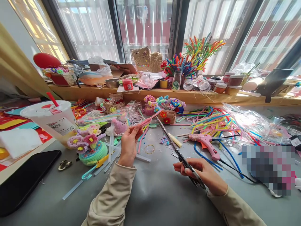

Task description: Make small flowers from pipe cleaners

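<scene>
My left hand point(129, 142) is closed in a pinch on a pink pipe cleaner point(146, 121) that sticks out to the right, above the grey table point(152, 194). My right hand point(203, 175) grips the handles of a pair of scissors point(172, 144). The long blades point up and left, and their tip lies close to the pipe cleaner's far end. Both sleeves are beige.
A pink glue gun point(205, 142) with a black cord lies right of the scissors. Loose coloured pipe cleaners point(211, 121) spread behind it. A drink cup point(55, 122), a pipe-cleaner flower basket point(90, 149) and a black phone point(25, 179) sit at left. The cluttered wooden sill point(164, 94) runs behind.
</scene>
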{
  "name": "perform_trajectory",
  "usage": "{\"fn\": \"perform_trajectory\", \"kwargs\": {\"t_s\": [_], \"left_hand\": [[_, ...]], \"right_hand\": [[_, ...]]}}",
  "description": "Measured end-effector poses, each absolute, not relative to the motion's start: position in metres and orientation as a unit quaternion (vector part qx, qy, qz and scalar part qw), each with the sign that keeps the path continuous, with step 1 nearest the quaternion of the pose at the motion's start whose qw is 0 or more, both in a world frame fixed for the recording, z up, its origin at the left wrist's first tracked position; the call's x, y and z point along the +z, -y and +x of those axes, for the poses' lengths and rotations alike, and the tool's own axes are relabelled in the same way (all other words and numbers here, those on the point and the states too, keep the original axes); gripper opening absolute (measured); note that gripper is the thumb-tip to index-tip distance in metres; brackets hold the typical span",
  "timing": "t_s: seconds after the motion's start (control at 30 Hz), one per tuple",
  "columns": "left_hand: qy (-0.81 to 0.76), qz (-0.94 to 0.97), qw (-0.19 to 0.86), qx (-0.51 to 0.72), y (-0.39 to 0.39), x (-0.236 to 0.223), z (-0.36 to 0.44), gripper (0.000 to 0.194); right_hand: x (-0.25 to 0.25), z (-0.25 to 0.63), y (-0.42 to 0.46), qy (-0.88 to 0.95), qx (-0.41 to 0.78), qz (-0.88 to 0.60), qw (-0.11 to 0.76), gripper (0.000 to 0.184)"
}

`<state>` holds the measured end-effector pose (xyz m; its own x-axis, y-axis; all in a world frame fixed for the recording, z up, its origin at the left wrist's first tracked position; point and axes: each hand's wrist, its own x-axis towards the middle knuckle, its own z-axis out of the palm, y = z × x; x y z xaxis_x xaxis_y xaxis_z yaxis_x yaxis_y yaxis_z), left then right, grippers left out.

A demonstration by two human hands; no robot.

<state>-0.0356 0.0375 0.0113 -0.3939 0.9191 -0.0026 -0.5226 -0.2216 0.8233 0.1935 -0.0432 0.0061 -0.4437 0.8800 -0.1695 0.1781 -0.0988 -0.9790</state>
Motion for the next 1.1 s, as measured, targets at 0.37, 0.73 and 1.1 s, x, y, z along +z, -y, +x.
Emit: {"fn": "perform_trajectory", "kwargs": {"t_s": [0.37,0.73,1.1], "left_hand": [[-0.417,0.339,0.423,0.730,-0.034,0.010,-0.032,0.019],[-0.437,0.467,0.416,0.646,-0.030,0.011,-0.023,0.019],[-0.447,0.495,0.411,0.622,-0.030,0.011,-0.023,0.017]], "right_hand": [[-0.001,0.170,0.051,0.602,0.620,-0.423,0.273,0.034],[-0.003,0.165,0.047,0.605,0.607,-0.412,0.311,0.036],[-0.006,0.163,0.041,0.613,0.619,-0.371,0.321,0.037]]}}
